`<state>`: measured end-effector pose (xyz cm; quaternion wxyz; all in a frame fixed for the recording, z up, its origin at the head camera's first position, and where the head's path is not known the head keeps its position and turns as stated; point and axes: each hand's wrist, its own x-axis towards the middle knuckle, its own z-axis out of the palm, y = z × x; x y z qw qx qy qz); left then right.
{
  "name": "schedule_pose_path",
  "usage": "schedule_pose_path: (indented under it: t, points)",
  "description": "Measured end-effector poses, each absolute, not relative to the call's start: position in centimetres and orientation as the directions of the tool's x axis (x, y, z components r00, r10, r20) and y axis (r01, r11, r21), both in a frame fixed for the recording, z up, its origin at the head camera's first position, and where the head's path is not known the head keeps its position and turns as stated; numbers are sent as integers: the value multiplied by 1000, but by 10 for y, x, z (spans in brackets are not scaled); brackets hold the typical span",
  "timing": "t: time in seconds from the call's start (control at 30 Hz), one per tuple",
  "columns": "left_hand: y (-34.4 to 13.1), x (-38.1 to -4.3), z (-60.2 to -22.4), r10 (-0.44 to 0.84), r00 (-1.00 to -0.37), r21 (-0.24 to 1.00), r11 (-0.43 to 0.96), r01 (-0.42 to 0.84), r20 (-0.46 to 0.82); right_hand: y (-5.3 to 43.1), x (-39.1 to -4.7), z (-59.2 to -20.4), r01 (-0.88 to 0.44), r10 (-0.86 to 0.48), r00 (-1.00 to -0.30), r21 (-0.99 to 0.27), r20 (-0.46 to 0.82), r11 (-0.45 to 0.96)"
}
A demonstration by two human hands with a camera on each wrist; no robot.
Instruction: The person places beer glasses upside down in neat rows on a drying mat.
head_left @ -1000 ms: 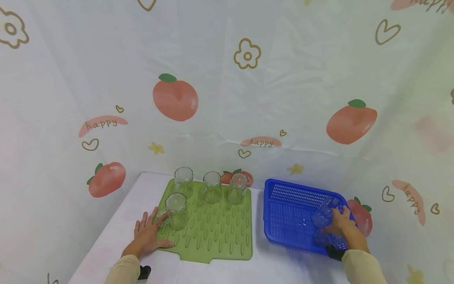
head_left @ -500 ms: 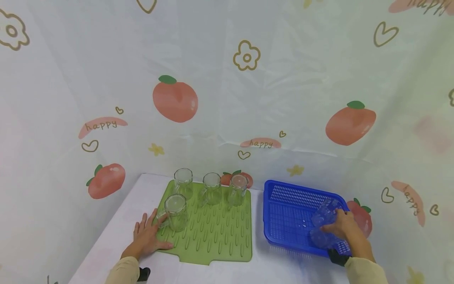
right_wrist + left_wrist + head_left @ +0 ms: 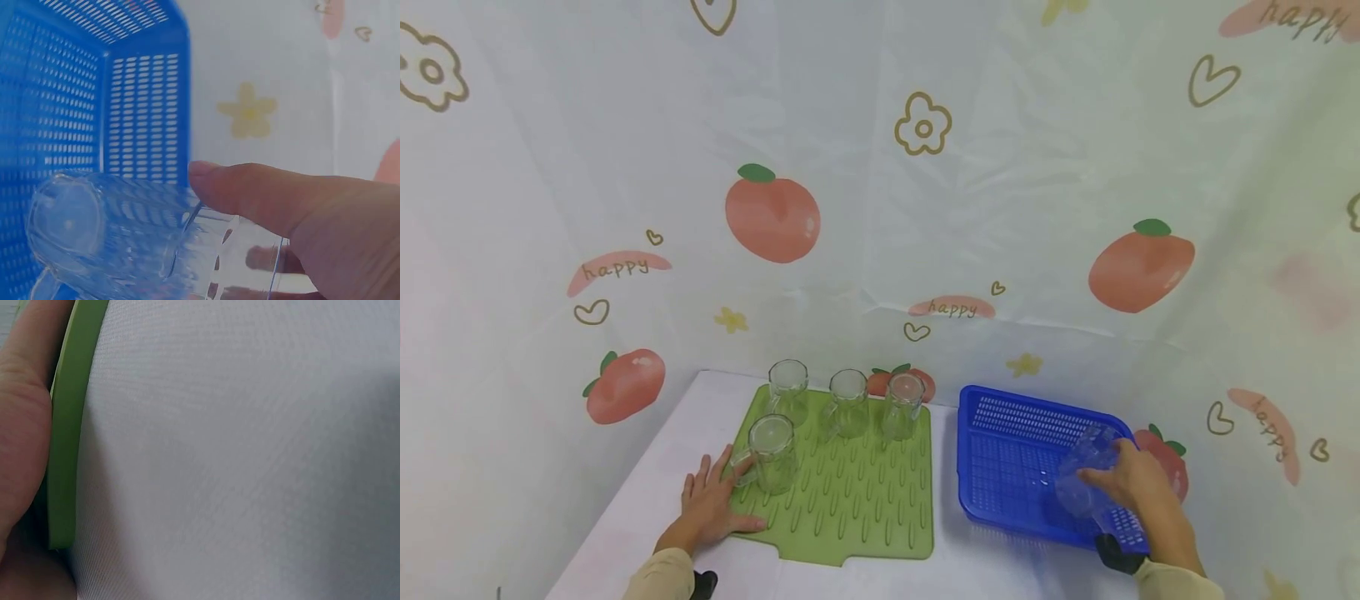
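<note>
In the head view my right hand [image 3: 1138, 483] is over the right end of a blue plastic basket [image 3: 1000, 508], gripping a clear glass mug [image 3: 1078, 492]. The right wrist view shows the thumb on one side of this mug [image 3: 144, 231] and fingertips seen through the glass on the other; its round base points into the basket. My left hand [image 3: 707, 504] lies with fingers spread on the left edge of a green drying mat [image 3: 865, 508], its fingertips by the handle of an upside-down glass mug [image 3: 775, 458]. The left wrist view shows part of that hand [image 3: 22, 437] against the mat's edge.
Along the mat's back edge stand three more glass mugs: one at left [image 3: 788, 396], one in the middle [image 3: 850, 408] and one at right [image 3: 902, 408]. A printed cloth [image 3: 1037, 167] hangs close behind the mat and basket. White cloth covers the table [image 3: 670, 442].
My right hand has drawn slightly back toward the basket's near right corner, and the glass mug has shifted and tilted with it. My left hand stays in place on the mat's edge.
</note>
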<state>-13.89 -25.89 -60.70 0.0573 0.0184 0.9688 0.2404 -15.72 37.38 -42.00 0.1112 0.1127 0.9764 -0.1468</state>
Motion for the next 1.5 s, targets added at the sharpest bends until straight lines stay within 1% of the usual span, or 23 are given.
schedule_pose_path:
  t: [0.33,0.6,0.8,1.0,1.17,1.5]
  points:
    - [-259,-139,-604,66,-995,459,888,25,-74,363,-157,-412,154,121,-984,-274,-134,949]
    - [-260,-137,-614,71,-997,500,864,54,-16,352,-153,-412,139,126,-990,-305,-62,942]
    - [-261,-136,-615,68,-997,486,873,43,-34,341,-150,-420,126,136,-991,-368,2,921]
    - [-262,-137,-613,68,-997,456,889,39,-46,329,-149,-419,146,161,-987,-434,-2,889]
    - [-261,-138,-612,67,-997,460,887,39,-45,319,-149,-414,144,164,-987,-485,-2,863]
    - [-258,-138,-609,58,-997,475,879,27,-51,295,-153,-420,86,152,-986,-556,72,826]
